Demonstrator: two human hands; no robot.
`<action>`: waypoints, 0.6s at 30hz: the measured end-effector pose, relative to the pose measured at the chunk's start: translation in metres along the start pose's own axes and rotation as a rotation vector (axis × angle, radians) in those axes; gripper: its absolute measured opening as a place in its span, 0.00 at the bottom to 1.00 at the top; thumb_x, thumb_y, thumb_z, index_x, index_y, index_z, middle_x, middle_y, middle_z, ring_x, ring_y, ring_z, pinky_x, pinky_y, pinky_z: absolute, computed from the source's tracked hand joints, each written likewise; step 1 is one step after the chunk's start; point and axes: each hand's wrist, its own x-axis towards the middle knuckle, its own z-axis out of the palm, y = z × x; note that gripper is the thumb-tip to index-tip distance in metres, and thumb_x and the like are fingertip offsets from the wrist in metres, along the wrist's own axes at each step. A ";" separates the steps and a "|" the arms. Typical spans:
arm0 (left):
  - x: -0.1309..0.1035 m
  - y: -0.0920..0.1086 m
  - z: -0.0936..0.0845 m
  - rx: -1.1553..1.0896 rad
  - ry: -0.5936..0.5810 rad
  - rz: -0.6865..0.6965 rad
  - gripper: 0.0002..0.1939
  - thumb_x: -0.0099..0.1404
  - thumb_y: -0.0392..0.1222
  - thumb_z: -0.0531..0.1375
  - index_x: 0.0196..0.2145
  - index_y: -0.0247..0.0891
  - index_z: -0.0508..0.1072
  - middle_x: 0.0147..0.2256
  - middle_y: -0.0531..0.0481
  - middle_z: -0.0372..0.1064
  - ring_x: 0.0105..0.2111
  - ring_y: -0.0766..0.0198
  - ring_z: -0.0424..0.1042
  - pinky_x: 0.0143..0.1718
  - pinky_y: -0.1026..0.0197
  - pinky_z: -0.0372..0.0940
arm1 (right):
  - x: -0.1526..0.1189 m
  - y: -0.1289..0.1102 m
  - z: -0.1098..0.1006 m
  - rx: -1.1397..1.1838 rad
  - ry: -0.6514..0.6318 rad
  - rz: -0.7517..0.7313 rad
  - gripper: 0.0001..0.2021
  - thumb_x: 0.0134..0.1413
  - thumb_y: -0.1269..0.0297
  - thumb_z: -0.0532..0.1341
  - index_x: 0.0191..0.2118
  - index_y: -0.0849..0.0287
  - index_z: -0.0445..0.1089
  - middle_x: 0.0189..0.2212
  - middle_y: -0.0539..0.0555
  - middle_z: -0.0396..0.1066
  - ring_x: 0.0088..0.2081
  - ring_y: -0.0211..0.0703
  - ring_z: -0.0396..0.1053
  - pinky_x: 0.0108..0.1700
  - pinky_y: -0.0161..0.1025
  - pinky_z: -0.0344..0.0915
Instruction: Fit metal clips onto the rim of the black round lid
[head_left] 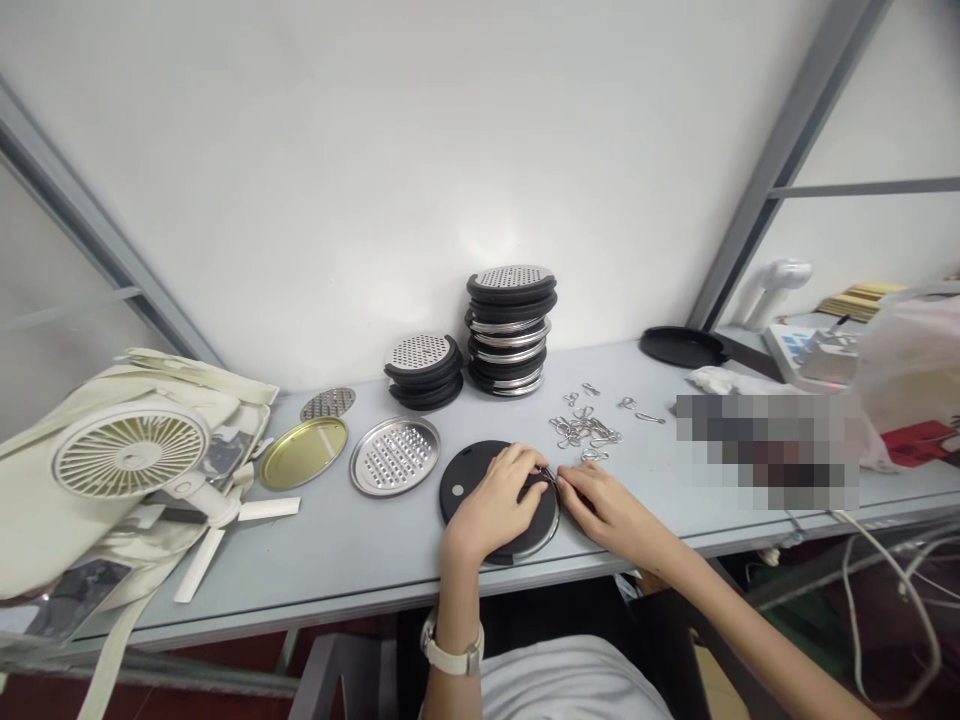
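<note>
The black disc [469, 475] is lying flat at the front edge of the tabletop [337, 560], directly before the person, and a shiny metal rim is showing along its lower right side. The left hand [499, 505] is resting on top of this disc; its fingers are bending toward the right edge, with the thumb and forefinger standing a little apart. The right hand [600, 500] is closing its fingertips narrowly at that same edge, where a small metal piece [551, 477] is showing between the two hands. I cannot tell exactly which fingers are gripping this piece. A light watch [454, 658] is sitting on the left wrist.

Behind the right hand, a loose group of metal clips [581, 430] is lying scattered. To the left of the disc, a silver grater plate [395, 457] is lying near it, and beyond this a gold plate [304, 453] and a small grater disc [328, 403] are lying. At the wall, a short stack [421, 375] and a tall stack [510, 335] of round pieces are standing side by side, both having a plate with holes on top. A black tray [682, 347] is lying farther right. At the far left, a white fan [131, 452] is resting on a pale bag [37, 500].
</note>
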 end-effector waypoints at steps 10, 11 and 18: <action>0.000 -0.001 0.001 0.002 0.004 -0.013 0.10 0.67 0.36 0.52 0.46 0.41 0.65 0.46 0.47 0.64 0.46 0.60 0.65 0.53 0.55 0.61 | -0.001 -0.002 -0.002 0.031 0.013 0.004 0.14 0.65 0.67 0.47 0.28 0.57 0.62 0.23 0.52 0.66 0.28 0.44 0.65 0.36 0.40 0.61; 0.000 -0.001 0.001 0.001 0.003 -0.012 0.10 0.67 0.36 0.52 0.46 0.41 0.65 0.47 0.47 0.64 0.46 0.60 0.65 0.53 0.55 0.61 | -0.001 -0.002 -0.003 0.032 0.010 0.001 0.14 0.65 0.67 0.47 0.29 0.57 0.62 0.24 0.51 0.66 0.29 0.43 0.65 0.36 0.40 0.61; 0.000 -0.001 -0.002 -0.001 -0.013 0.009 0.11 0.69 0.36 0.50 0.47 0.41 0.66 0.47 0.47 0.64 0.47 0.59 0.64 0.54 0.55 0.60 | -0.001 -0.004 -0.004 0.029 -0.015 -0.009 0.12 0.63 0.68 0.49 0.27 0.57 0.58 0.22 0.49 0.62 0.27 0.41 0.62 0.34 0.38 0.59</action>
